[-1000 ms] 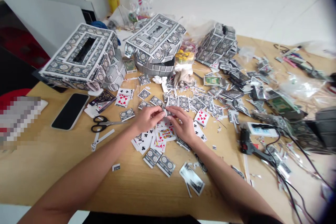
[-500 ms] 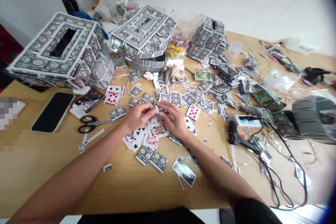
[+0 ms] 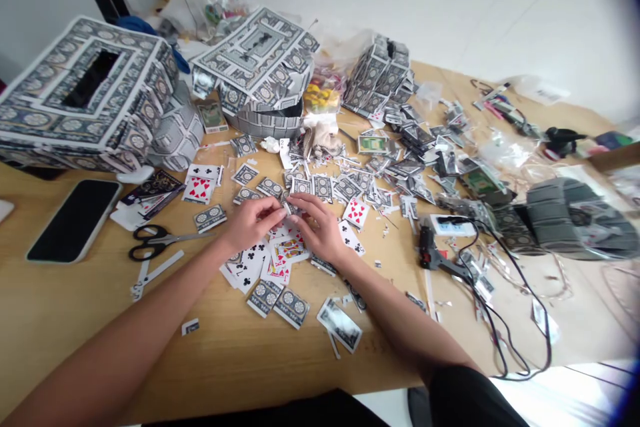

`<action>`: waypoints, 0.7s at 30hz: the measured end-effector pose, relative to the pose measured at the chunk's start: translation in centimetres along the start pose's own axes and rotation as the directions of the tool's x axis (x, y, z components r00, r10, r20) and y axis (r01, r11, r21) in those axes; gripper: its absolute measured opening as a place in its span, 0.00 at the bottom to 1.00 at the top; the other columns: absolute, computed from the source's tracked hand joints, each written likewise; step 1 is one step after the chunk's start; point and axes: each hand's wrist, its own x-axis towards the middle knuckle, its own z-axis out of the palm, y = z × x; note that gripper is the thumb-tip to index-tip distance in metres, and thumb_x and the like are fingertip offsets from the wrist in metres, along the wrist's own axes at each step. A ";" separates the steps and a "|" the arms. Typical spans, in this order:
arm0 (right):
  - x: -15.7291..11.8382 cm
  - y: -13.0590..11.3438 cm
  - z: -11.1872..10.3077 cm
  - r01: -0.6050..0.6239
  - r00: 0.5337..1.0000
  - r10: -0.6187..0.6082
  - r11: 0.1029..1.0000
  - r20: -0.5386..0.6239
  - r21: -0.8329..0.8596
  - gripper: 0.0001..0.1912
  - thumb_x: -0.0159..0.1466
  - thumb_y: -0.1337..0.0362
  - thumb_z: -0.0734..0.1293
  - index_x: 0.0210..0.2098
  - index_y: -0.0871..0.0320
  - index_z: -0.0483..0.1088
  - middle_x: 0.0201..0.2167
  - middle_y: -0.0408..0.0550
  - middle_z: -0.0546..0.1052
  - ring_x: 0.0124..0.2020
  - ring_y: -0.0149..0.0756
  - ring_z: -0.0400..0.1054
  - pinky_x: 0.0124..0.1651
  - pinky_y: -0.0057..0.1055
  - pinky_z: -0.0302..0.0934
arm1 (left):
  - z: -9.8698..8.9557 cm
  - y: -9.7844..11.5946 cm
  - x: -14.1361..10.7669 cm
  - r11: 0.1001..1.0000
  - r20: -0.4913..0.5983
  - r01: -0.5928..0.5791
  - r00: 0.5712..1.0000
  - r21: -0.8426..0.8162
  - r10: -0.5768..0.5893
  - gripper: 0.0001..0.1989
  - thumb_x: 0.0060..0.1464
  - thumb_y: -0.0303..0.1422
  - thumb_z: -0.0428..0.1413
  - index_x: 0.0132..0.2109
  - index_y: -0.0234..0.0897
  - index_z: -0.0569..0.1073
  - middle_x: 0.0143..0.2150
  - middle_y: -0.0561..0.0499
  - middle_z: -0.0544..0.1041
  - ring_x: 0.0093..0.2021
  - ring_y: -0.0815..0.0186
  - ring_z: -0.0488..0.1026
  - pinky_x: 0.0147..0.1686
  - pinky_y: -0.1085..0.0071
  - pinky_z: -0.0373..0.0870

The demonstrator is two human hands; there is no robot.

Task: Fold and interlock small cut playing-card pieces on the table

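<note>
My left hand (image 3: pixel 254 221) and my right hand (image 3: pixel 320 227) meet at the middle of the table, both pinching a small card piece (image 3: pixel 289 207) between their fingertips. Most of that piece is hidden by the fingers. Beneath and beside the hands lie loose playing cards, among them a face card (image 3: pixel 289 249) and black club cards (image 3: pixel 246 268). A ten-like red heart card (image 3: pixel 356 212) is right of my right hand. Black-handled scissors (image 3: pixel 159 240) lie left of my left hand. Two patterned card pieces (image 3: pixel 291 307) rest nearer the front edge.
Card-covered boxes (image 3: pixel 95 90) (image 3: pixel 260 57) stand at the back left and centre. A phone (image 3: pixel 75 220) lies at left. Card scraps (image 3: pixel 415 147) spread to the right, near a glue gun (image 3: pixel 443 259), its black cable, a white power strip (image 3: pixel 453 225) and a grey ring-shaped piece (image 3: pixel 555 217).
The whole view has shifted, so the objects appear further left. Both hands stay together around the small card piece, with little visible change in their grip.
</note>
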 end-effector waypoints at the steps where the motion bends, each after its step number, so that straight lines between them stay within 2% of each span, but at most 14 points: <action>1: 0.0 0.0 0.0 -0.001 1.000 0.001 1.000 0.000 -0.007 0.18 0.77 0.61 0.68 0.65 0.47 0.74 0.62 0.56 0.78 0.62 0.47 0.76 0.64 0.51 0.75 | 0.0 0.0 0.0 1.000 0.000 -0.001 1.000 0.002 0.001 0.18 0.68 0.46 0.58 0.34 0.38 0.75 0.29 0.53 0.75 0.29 0.67 0.71 0.31 0.72 0.69; 6: -0.1 0.1 0.1 0.035 0.999 -0.035 0.999 -0.012 -0.011 0.18 0.77 0.62 0.68 0.65 0.48 0.74 0.61 0.56 0.78 0.62 0.47 0.76 0.64 0.52 0.74 | 0.1 -0.2 0.0 1.000 0.014 0.008 1.000 0.010 -0.008 0.19 0.68 0.47 0.58 0.34 0.38 0.75 0.29 0.52 0.75 0.30 0.66 0.71 0.32 0.71 0.71; 13: -0.1 0.2 0.2 0.015 1.000 -0.015 1.000 0.000 -0.022 0.17 0.77 0.61 0.68 0.64 0.47 0.74 0.61 0.56 0.78 0.63 0.47 0.75 0.63 0.52 0.75 | 0.1 -0.3 0.0 1.000 0.028 0.019 0.999 0.009 -0.019 0.19 0.68 0.47 0.58 0.34 0.38 0.75 0.30 0.51 0.77 0.31 0.65 0.74 0.34 0.70 0.74; 21: -0.2 0.2 0.2 0.034 0.999 -0.034 0.999 -0.007 -0.007 0.17 0.76 0.61 0.69 0.64 0.48 0.74 0.59 0.56 0.78 0.61 0.47 0.76 0.62 0.51 0.76 | 0.0 -0.1 0.0 0.999 0.004 0.020 1.000 0.043 -0.020 0.19 0.67 0.46 0.57 0.31 0.38 0.73 0.26 0.53 0.75 0.27 0.67 0.71 0.29 0.71 0.69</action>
